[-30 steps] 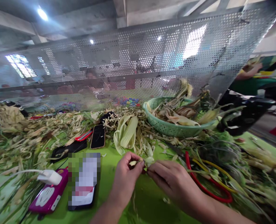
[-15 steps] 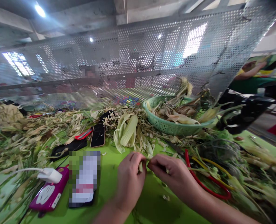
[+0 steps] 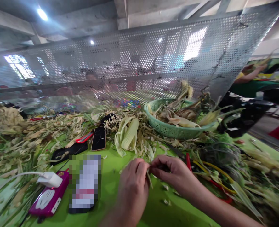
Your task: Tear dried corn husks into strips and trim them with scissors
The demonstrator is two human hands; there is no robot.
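Head view: near left lies a phone (image 3: 86,181); near centre your left hand (image 3: 133,186) curls, its grip I cannot tell. Just right shows a pale husk strip (image 3: 150,180), pinched by your right hand (image 3: 173,171); far right stands a green basket (image 3: 174,130).
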